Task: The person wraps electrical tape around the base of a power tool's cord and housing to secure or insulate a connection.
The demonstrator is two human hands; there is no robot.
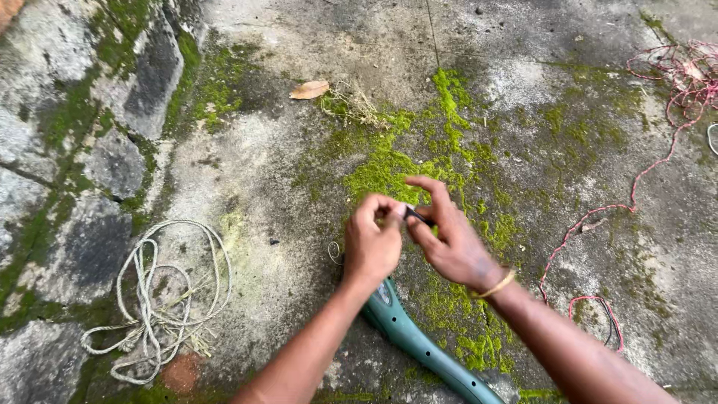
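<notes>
Both of my hands meet over mossy concrete at the centre of the head view. My left hand (372, 241) is curled into a fist, pinching one end of a small dark piece (416, 216). My right hand (447, 236) grips the other end between thumb and fingers; a thin yellow band sits on that wrist. What the small dark piece is cannot be made out. A teal plastic handle (419, 346) lies on the ground under my left forearm, its upper end hidden by my left hand.
A coil of pale rope (153, 299) lies at the left. Red string (636, 187) trails down the right side from a tangle (684, 71) at the top right. A dry leaf (309, 90) and twigs lie farther off. Mossy stones border the left.
</notes>
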